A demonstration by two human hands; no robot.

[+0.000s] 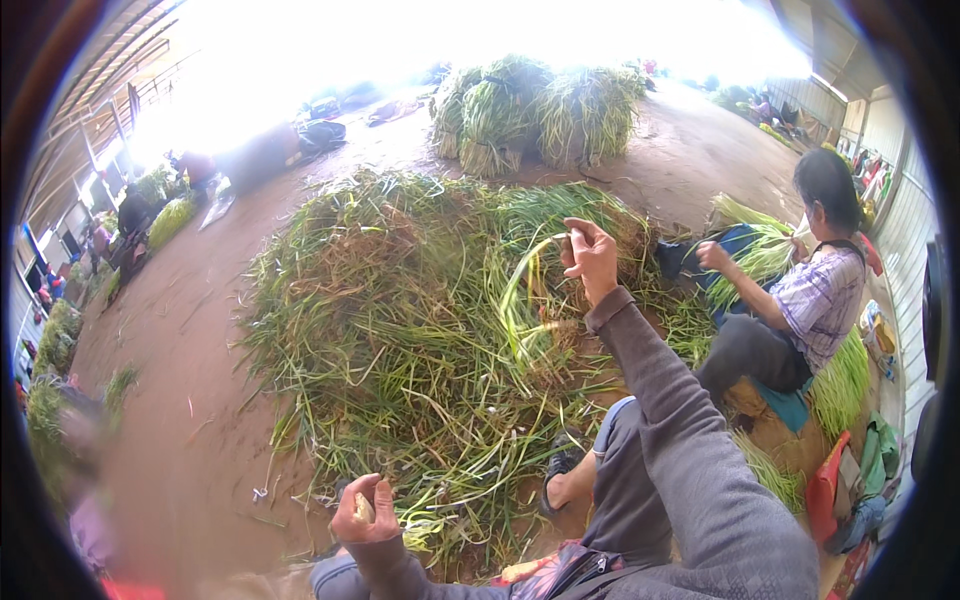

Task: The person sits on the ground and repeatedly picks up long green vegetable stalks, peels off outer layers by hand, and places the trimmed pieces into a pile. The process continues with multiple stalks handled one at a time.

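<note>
My right hand (592,259) is raised over the heap on an outstretched arm. It pinches the end of a few long green-yellow stalks (514,307), which curve down, blurred, toward the heap. My left hand (367,511) is low by my left knee, fingers curled around a small pale object (364,508) that I cannot identify. In front of me lies a broad heap of loose green stalks (405,300) with brown, root-like tangles among them. Pale stalks (421,529) lie just right of my left hand.
A person (810,285) sits at my right holding a bunch of stalks (757,259). Tied bundles (532,112) stand beyond the heap. Bare earth floor (180,375) stretches along the left, with other people (135,217) farther off. A red cloth (825,487) lies at right.
</note>
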